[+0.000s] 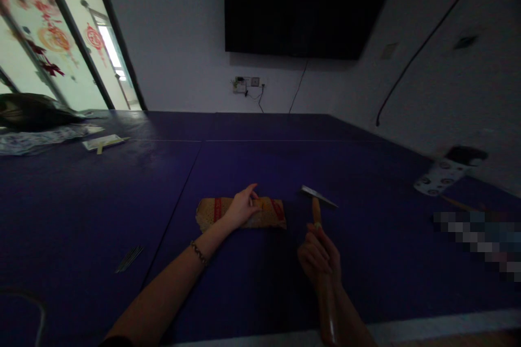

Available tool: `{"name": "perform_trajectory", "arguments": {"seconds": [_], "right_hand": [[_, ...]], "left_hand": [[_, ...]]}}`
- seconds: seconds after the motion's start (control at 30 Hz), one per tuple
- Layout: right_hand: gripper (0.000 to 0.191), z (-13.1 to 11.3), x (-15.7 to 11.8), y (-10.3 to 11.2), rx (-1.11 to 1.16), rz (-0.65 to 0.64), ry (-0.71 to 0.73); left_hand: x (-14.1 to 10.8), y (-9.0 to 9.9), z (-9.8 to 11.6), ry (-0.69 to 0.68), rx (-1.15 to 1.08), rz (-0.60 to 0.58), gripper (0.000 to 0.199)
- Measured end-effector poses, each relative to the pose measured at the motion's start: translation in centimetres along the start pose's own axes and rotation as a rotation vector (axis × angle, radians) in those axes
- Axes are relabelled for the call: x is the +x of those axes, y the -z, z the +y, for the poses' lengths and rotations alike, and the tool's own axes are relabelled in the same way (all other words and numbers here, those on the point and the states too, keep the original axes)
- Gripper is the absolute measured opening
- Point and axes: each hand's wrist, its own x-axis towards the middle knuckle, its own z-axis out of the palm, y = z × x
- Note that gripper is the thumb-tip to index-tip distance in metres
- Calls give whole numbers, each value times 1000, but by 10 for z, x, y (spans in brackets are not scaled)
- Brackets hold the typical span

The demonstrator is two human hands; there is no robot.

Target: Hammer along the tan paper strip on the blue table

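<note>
A brown, speckled flat block (211, 211) with red markings lies on the purple surface in front of me; it looks like a piece of wood board. My left hand (243, 207) rests over its middle, thumb and fingers drawn together in a pinch. Whatever sits between those fingertips is too small and dark to make out. To the right, my right hand (319, 255) is wrapped round the wooden handle of a hammer (316, 210). The hammer's metal head is up, apart from the block. Several thin nails (129, 259) lie together on the left.
The purple surface (244, 162) stretches to the wall. A white flat item (103, 142) and a dark bag-like bundle (32, 111) lie at the far left. A patterned white object (442, 176) stands at the right. A large black screen (305, 5) hangs above.
</note>
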Motion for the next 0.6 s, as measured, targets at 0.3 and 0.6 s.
{"name": "perform_trajectory", "arguments": {"seconds": [0.3,0.6], "right_hand": [[25,1,-1,-4,18,-98,-1],[24,-1,-6,-8,42,-94,-48]], "left_hand": [[-58,109,45,5,282,18,15],[-189,142,-33,475,553,270,23]]}}
